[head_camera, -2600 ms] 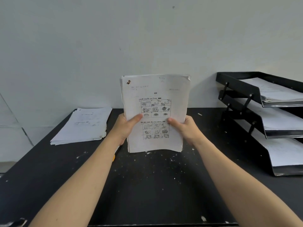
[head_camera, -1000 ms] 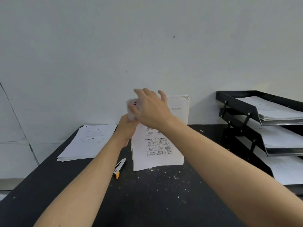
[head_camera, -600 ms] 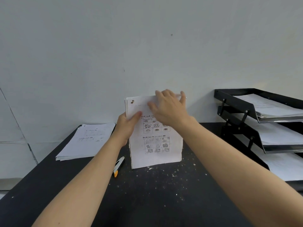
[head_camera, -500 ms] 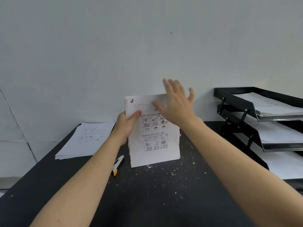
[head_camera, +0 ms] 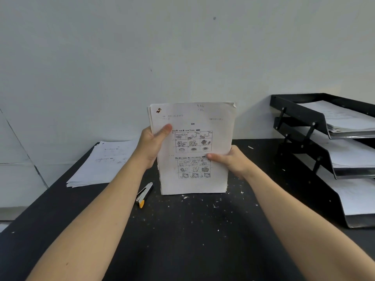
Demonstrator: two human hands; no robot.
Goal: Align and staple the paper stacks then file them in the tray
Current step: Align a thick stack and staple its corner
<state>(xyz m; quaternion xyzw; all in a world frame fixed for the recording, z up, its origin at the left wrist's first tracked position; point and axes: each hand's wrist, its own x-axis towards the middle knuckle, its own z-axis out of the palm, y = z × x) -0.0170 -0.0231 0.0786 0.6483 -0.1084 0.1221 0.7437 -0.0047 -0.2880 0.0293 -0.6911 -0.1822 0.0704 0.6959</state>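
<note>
A paper stack (head_camera: 192,118) printed with small picture grids stands upright on its bottom edge on the black table (head_camera: 182,240). My left hand (head_camera: 151,145) grips its left edge, thumb across the front page. My right hand (head_camera: 231,161) grips the right edge lower down, thumb on the front. A white stapler with an orange tip (head_camera: 144,192) lies flat on the table just left of the stack's foot. The black three-tier tray (head_camera: 300,112) stands at the right, with papers in each tier.
A second paper stack (head_camera: 103,161) lies flat at the table's back left corner. White flecks dot the tabletop in front of the upright stack. A pale wall rises directly behind the table.
My right hand left the stack's top edge, where it was patting the sheets, and now grips the right edge. The left hand kept its hold.
</note>
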